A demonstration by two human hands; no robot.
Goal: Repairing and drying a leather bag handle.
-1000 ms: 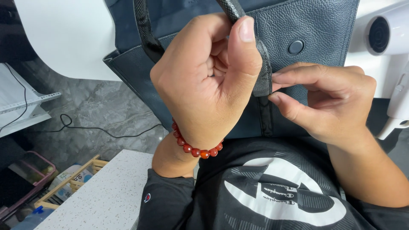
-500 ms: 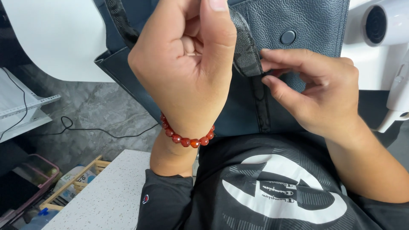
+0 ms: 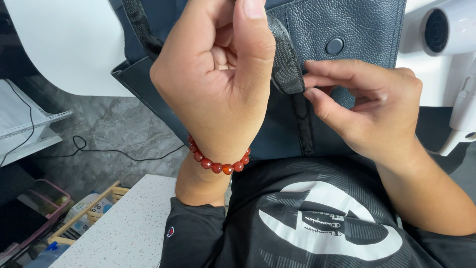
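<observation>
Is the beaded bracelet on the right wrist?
No, the red beaded bracelet circles the wrist of the left hand, which grips the bag strap; the right hand wears none.

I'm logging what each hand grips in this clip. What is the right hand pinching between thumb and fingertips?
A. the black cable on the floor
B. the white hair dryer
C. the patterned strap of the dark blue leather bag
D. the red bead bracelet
C: the right hand pinches the lower end of the patterned strap against the dark blue leather bag; the bracelet sits on the left wrist, away from those fingertips.
</observation>
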